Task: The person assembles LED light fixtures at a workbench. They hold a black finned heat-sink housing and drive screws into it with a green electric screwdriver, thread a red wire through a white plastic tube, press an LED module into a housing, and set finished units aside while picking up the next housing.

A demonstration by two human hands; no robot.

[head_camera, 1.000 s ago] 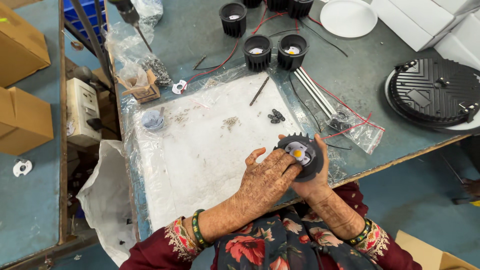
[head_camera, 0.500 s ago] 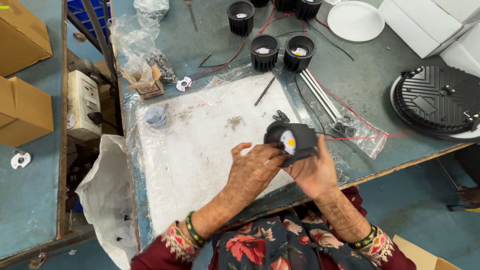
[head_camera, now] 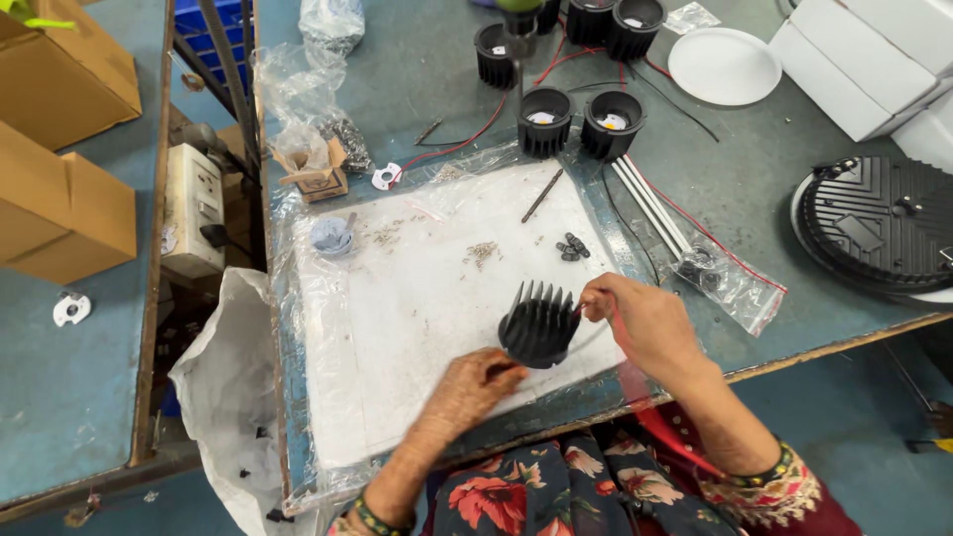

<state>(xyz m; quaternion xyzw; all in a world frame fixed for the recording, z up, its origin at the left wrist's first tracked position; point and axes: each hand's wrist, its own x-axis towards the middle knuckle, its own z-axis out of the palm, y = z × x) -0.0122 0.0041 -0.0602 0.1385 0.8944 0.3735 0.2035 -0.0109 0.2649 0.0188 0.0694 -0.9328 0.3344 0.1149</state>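
Observation:
A black finned round lamp housing lies tipped with its fins toward the far side, over the white plastic-covered work mat. My left hand grips its near underside. My right hand is beside the fins on the right, fingers pinched on a thin red wire that comes off the housing.
Several more black housings with red and black wires stand at the back. Small dark screws, a thin tool, a white disc, white boxes, a large black ribbed round lamp body, and a plastic bag surround the mat.
The housing has been turned over: its lit face was toward me, now its fins point away. My right hand has left its side and pinches the red wire.

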